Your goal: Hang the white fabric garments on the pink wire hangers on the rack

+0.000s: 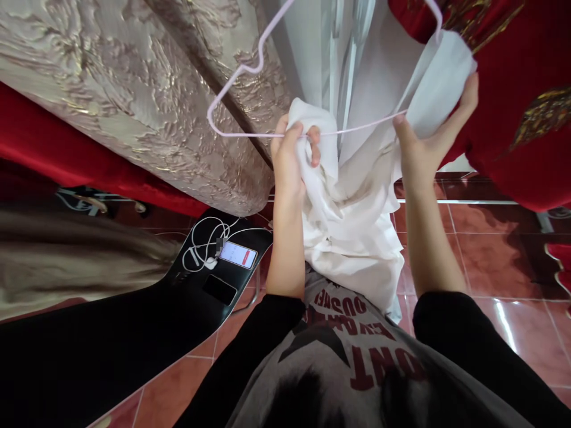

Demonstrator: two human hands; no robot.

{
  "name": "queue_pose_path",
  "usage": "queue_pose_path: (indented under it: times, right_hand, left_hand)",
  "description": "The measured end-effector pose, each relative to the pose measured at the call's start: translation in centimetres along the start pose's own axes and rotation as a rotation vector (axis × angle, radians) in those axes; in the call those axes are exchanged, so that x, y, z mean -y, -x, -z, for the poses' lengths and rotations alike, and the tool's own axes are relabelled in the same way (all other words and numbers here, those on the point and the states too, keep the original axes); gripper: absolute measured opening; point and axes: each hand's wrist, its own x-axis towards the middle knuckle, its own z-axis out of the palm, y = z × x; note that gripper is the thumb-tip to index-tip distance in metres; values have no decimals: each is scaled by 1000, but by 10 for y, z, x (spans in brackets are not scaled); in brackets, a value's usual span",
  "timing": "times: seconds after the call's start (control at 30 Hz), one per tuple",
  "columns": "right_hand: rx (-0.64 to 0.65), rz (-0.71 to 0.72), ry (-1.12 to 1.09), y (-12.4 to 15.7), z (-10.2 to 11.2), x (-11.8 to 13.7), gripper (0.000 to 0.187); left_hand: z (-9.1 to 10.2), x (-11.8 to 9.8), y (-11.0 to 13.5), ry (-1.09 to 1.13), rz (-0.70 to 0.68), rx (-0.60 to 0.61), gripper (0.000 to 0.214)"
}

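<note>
A thin pale pink clothes hanger (244, 69) spans the space in front of me, its hook out of view above. White cloth (357, 238), perhaps a garment, hangs down toward my lap. Its upper right part covers the hanger's right shoulder. My left hand (289, 148) is closed on a bunch of the cloth at the hanger's lower bar, with fingertips showing through a fold. My right hand (430, 139) grips the cloth over the hanger's right end, thumb near the bar and the other fingers behind the fabric.
Left of me, a black chair (111, 339) holds a lit phone (238, 254), a white cable (196, 238) and a dark rectangular item (220, 289). Cream embossed fabric (134, 89) hangs at upper left, red fabric (521, 107) at right. Red tiles (491, 261) cover the floor.
</note>
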Motion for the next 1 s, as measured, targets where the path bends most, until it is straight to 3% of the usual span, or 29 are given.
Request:
queue_pose_path:
  times: [0.07,0.2,0.47,0.57,0.77,0.9,1.0]
  right_hand:
    - [-120,-67,8,0,-3,3,74]
    - [-191,-278,9,-10,1,8,9]
    - [-259,-283,173,-23,14,13,12]
    - [-284,-226,159,-19,16,13,19]
    - [-355,-200,3,-21,17,28,36]
    - [-197,-269,-206,-35,13,37,30]
    - [-143,-305,-147,-39,11,35,22]
  left_hand:
    - [-3,4,0,55,1,12,18]
    - [2,10,-5,142,22,54,20]
    - [4,11,-3,171,83,83,17]
    - [7,13,-4,236,92,125,13]
    - [11,12,-8,159,108,35,6]
    - [10,10,-7,140,110,36,7]
    - [9,9,-7,84,124,15,7]
